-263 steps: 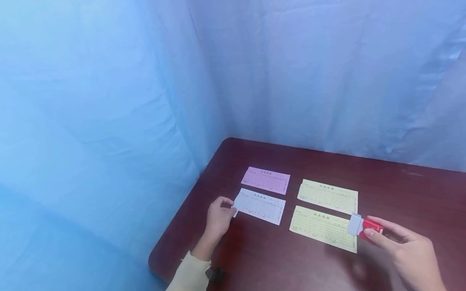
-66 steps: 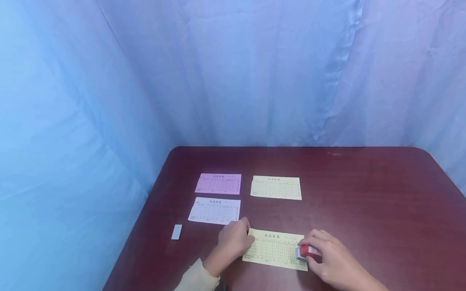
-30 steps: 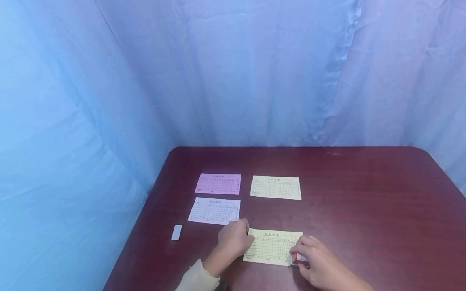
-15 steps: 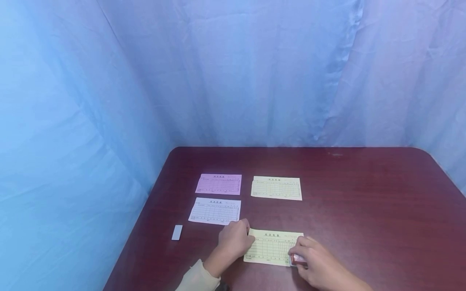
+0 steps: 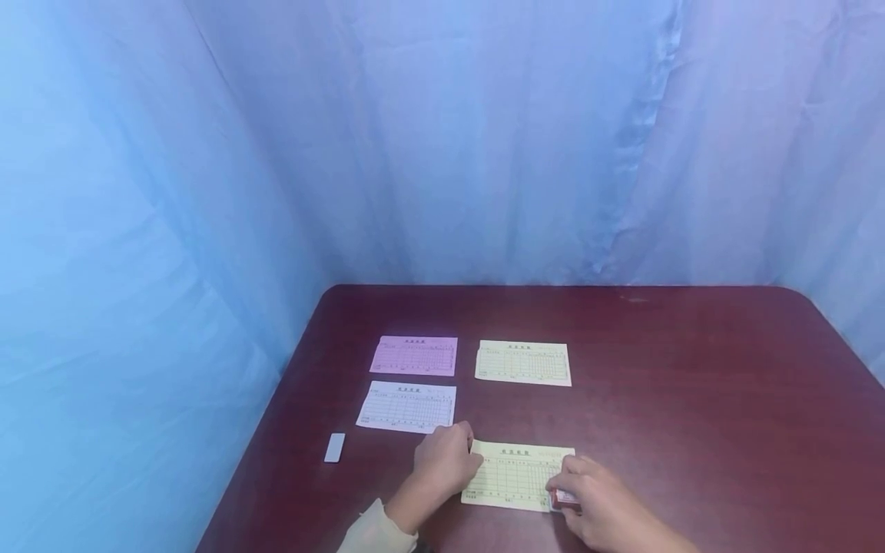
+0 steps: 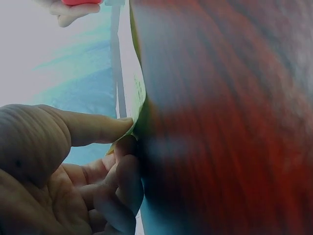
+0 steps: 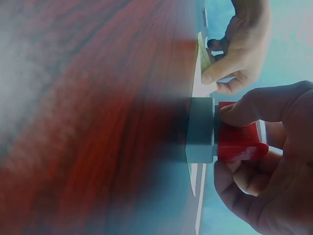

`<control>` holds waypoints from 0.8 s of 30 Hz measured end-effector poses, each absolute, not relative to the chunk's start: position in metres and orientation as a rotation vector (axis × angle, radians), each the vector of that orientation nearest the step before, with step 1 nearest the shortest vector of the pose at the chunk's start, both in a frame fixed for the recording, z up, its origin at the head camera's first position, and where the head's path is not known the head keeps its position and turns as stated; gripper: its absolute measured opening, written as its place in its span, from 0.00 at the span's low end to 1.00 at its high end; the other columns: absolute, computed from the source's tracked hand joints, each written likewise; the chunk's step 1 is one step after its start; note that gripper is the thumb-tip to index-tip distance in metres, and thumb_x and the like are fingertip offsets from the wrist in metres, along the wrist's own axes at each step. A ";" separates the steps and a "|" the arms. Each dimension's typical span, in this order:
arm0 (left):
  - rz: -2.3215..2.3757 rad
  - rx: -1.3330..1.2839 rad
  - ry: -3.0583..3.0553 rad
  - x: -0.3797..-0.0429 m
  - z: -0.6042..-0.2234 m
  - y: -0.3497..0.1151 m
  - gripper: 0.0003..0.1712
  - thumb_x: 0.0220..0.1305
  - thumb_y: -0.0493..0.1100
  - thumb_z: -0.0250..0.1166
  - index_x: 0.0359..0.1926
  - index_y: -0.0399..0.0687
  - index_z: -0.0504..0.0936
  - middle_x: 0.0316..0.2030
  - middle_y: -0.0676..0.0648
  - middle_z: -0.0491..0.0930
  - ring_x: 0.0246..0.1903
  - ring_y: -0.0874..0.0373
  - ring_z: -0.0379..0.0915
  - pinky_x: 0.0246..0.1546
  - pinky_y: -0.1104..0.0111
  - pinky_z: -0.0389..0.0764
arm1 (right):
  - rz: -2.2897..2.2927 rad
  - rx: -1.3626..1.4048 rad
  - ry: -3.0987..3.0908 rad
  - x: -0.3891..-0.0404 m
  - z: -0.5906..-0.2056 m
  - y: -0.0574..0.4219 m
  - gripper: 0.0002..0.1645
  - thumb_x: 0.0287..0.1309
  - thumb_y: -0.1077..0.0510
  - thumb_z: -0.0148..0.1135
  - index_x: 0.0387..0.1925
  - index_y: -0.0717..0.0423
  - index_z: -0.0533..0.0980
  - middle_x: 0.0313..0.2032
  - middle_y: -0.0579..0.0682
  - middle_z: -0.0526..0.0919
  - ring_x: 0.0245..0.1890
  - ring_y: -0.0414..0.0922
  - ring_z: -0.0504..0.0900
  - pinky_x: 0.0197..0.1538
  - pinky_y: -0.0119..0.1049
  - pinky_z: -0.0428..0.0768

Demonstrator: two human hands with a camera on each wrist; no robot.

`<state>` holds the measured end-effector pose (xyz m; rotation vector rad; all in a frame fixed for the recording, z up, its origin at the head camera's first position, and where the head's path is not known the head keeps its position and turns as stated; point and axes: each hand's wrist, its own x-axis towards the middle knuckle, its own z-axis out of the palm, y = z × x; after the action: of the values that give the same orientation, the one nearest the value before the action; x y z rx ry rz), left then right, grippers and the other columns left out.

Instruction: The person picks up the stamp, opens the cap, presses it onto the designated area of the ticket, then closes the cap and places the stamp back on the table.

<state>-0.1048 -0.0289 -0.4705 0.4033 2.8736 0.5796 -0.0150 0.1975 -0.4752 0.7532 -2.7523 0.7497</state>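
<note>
My left hand [image 5: 445,461] pinches the left edge of the nearest yellow form slip [image 5: 515,476] between thumb and fingers. In the left wrist view that edge of the slip [image 6: 138,90] curls up off the table. My right hand [image 5: 598,503] grips a red stamp with a grey base [image 5: 565,498] at the slip's lower right corner. The right wrist view shows the thumb on the red handle of the stamp [image 7: 239,139] and its grey base down against the paper. The spot under the base is hidden.
Farther back lie a pink slip [image 5: 415,355], a white slip [image 5: 406,406] and a second yellow slip [image 5: 523,362]. A small flat whitish block [image 5: 335,448] rests left of my left hand. Blue curtains [image 5: 484,153] stand behind the dark red table [image 5: 691,369].
Since the oldest frame, the near yellow slip has come closer and the stamp has gone down onto its corner from the right. Over the last second both hands stay nearly still; the view tilts slightly.
</note>
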 end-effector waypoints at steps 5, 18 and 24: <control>0.587 0.427 2.873 -0.105 -0.471 -0.029 0.11 0.47 0.41 0.67 0.22 0.51 0.71 0.14 0.54 0.67 0.15 0.59 0.64 0.16 0.65 0.64 | 0.730 0.743 -2.809 -0.017 -0.472 0.196 0.18 0.28 0.70 0.69 0.30 0.53 0.84 0.26 0.32 0.69 0.25 0.30 0.63 0.27 0.28 0.70; 0.582 0.436 2.884 -0.104 -0.470 -0.030 0.11 0.47 0.41 0.67 0.22 0.51 0.71 0.14 0.54 0.67 0.16 0.59 0.63 0.16 0.64 0.64 | 0.658 0.638 -2.908 -0.013 -0.466 0.193 0.18 0.32 0.68 0.69 0.31 0.50 0.84 0.24 0.31 0.69 0.23 0.30 0.63 0.21 0.27 0.67; 0.588 0.445 2.879 -0.104 -0.471 -0.030 0.10 0.47 0.41 0.67 0.22 0.51 0.71 0.13 0.54 0.66 0.14 0.59 0.62 0.15 0.65 0.63 | 0.580 0.648 -2.883 -0.012 -0.463 0.193 0.19 0.31 0.67 0.71 0.33 0.50 0.84 0.25 0.34 0.75 0.25 0.32 0.71 0.22 0.32 0.72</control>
<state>-0.1040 -0.0296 -0.4714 0.4449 2.8788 0.5878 -0.0116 0.1930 -0.4629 0.6478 -2.8832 0.5799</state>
